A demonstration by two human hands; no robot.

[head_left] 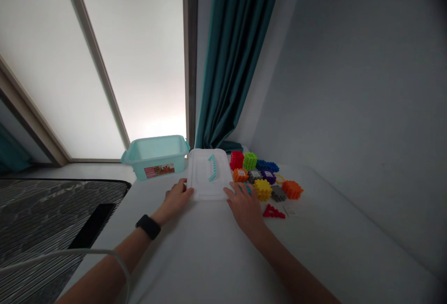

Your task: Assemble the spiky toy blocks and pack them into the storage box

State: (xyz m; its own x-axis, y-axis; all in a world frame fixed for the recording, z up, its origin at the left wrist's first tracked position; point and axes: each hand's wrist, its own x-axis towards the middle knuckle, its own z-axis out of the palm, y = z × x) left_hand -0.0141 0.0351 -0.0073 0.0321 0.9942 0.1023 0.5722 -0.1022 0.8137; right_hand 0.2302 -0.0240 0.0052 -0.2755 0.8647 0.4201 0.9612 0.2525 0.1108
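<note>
A clear white plastic lid [199, 191] with a turquoise handle [213, 168] lies in front of me, at the middle of the table. My left hand [177, 195] holds its left edge near the front corner, thumb toward me; a black band is on that wrist. At the lid's right front corner is my right hand [244, 206], thumb and index finger against the edge, the other fingers spread beside the blocks. Close to these fingers stand a yellow block [262, 190] and an orange block [240, 175]. Part of a turquoise piece [248, 188] shows behind the right fingers.
A turquoise bin [138, 170] stands back left. Red [237, 159], green [250, 160], blue [267, 166] and other bumpy blocks cluster right of the lid, with a red triangular piece [273, 212] nearest me. A white cable [101, 251] crosses my left forearm. A teal curtain [240, 52] hangs behind.
</note>
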